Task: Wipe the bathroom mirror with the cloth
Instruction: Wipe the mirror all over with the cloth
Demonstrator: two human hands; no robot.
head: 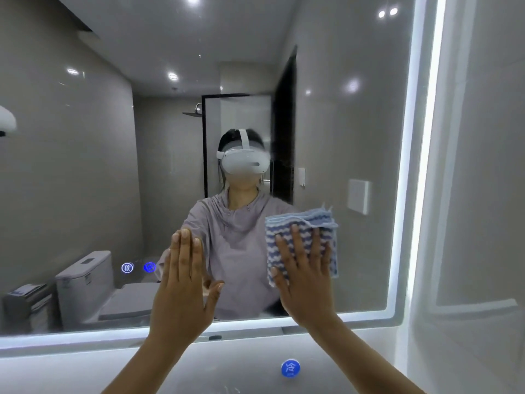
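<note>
My right hand (305,268) lies flat with the fingers spread and presses the folded blue and white cloth (302,243) against the mirror (85,166), near its lower right corner. My left hand (184,277) is open and holds nothing; its palm lies flat on the glass near the lower edge, in the middle. A lit strip (420,155) runs along the right edge of the mirror. Below the mirror there is a round blue sticker (290,368).

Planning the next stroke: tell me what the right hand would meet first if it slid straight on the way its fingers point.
The right hand points up the mirror with the cloth under it. Straight up looks like bare glass, nothing in the way until the frame's top edge.
</note>
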